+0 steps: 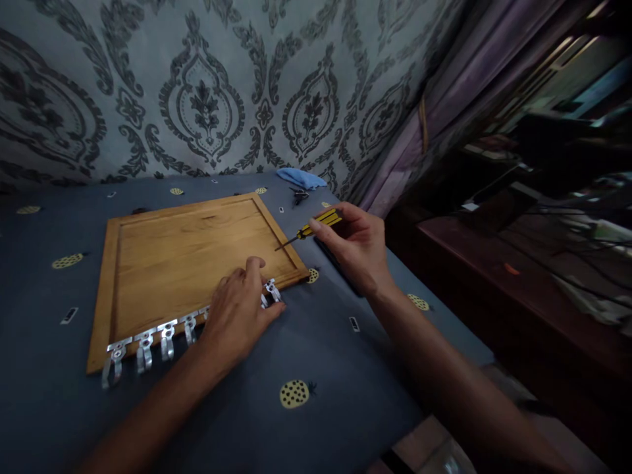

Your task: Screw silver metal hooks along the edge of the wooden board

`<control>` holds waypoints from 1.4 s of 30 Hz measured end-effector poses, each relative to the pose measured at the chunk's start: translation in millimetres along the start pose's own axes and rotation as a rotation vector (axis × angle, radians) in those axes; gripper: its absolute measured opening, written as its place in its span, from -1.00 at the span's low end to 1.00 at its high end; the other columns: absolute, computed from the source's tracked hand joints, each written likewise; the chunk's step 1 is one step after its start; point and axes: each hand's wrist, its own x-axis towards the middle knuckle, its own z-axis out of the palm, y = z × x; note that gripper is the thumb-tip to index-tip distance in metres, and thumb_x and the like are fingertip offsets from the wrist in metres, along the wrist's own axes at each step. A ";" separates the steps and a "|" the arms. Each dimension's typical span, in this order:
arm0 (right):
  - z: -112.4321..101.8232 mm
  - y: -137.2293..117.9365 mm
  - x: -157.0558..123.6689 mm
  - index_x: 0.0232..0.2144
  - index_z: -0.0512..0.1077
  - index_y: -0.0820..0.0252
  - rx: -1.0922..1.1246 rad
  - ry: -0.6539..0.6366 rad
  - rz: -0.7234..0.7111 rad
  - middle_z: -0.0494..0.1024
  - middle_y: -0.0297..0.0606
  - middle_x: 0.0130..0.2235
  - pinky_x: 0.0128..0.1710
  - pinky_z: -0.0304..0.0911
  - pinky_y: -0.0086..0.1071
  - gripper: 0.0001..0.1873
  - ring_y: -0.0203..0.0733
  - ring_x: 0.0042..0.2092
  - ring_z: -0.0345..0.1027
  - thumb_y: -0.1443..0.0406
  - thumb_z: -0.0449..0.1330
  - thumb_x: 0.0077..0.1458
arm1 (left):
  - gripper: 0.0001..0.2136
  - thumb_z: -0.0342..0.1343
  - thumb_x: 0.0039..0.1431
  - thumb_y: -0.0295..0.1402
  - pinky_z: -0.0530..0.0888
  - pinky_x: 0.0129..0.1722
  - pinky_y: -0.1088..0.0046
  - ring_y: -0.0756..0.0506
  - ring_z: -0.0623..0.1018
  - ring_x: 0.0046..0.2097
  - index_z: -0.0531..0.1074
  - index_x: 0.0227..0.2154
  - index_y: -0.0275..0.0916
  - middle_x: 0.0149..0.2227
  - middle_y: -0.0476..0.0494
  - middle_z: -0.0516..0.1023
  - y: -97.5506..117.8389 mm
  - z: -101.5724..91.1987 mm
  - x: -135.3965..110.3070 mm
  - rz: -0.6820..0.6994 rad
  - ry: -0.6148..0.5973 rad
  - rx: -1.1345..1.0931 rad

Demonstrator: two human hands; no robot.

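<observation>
My right hand (359, 240) grips a screwdriver (320, 222) by its yellow and black handle, the shaft pointing down and left over the board's right side. A framed wooden board (192, 250) lies flat on the table. Along its near edge runs a row of several silver metal clips (168, 337). My left hand (237, 306) rests over the right part of that row, its thumb and fingers bent around the metal clip (271, 289) at the right end. The palm hides some clips in the middle. Whether the left fingers press firmly on that clip is hard to see.
A blue cloth (301, 178) and a small dark object (299, 195) lie at the table's back right. Behind my right hand is a flat black object (340, 266). A patterned wall (266, 85) closes off the back. Dark red furniture (474, 270) with clutter stands right.
</observation>
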 end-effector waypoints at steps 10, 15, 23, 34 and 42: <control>24.9 -10.0 -15.5 -0.38 0.31 0.14 -0.217 -0.126 -0.106 0.39 -0.34 -0.44 -0.38 0.24 -0.37 -0.57 -0.29 -0.39 0.31 -0.05 0.07 0.33 | -0.51 0.29 0.14 -0.38 0.47 0.00 0.09 -0.31 0.58 0.01 0.18 0.05 -0.21 -0.05 -0.23 0.61 -4.5 4.0 -1.7 0.050 0.059 -0.005; 28.4 -10.4 -25.9 -0.31 0.33 0.13 0.048 0.029 0.021 0.40 -0.41 -0.43 -0.52 0.26 -0.47 -0.59 -0.40 -0.51 0.31 -0.07 0.11 0.30 | -0.48 0.31 0.14 -0.38 0.46 0.04 0.10 -0.31 0.57 0.04 0.18 0.07 -0.23 -0.02 -0.26 0.61 -1.6 2.1 -1.4 0.015 0.033 0.010; 33.6 0.3 -34.2 -0.29 0.34 0.14 0.182 -0.021 0.056 0.41 -0.40 -0.39 -0.51 0.31 -0.48 -0.60 -0.39 -0.48 0.40 -0.06 0.15 0.27 | -0.49 0.31 0.13 -0.38 0.45 0.07 0.06 -0.32 0.56 0.07 0.18 0.06 -0.21 0.00 -0.21 0.61 -0.7 1.7 0.6 0.011 0.014 0.010; 37.2 4.4 -34.8 -0.29 0.35 0.15 0.228 -0.066 0.060 0.42 -0.40 -0.40 -0.49 0.31 -0.47 -0.65 -0.40 -0.46 0.38 -0.01 0.17 0.29 | -0.49 0.30 0.14 -0.38 0.45 0.07 0.01 -0.34 0.55 0.07 0.19 0.08 -0.26 0.00 -0.25 0.59 -2.6 1.9 0.4 0.011 0.007 0.001; 36.0 0.0 -32.0 -0.32 0.36 0.15 0.183 -0.118 0.057 0.40 -0.41 -0.43 -0.49 0.26 -0.45 -0.65 -0.38 -0.47 0.32 0.00 0.22 0.25 | -0.47 0.32 0.13 -0.35 0.45 0.06 0.04 -0.33 0.56 0.06 0.19 0.08 -0.24 -0.01 -0.26 0.59 -3.6 3.8 1.1 0.012 0.021 0.014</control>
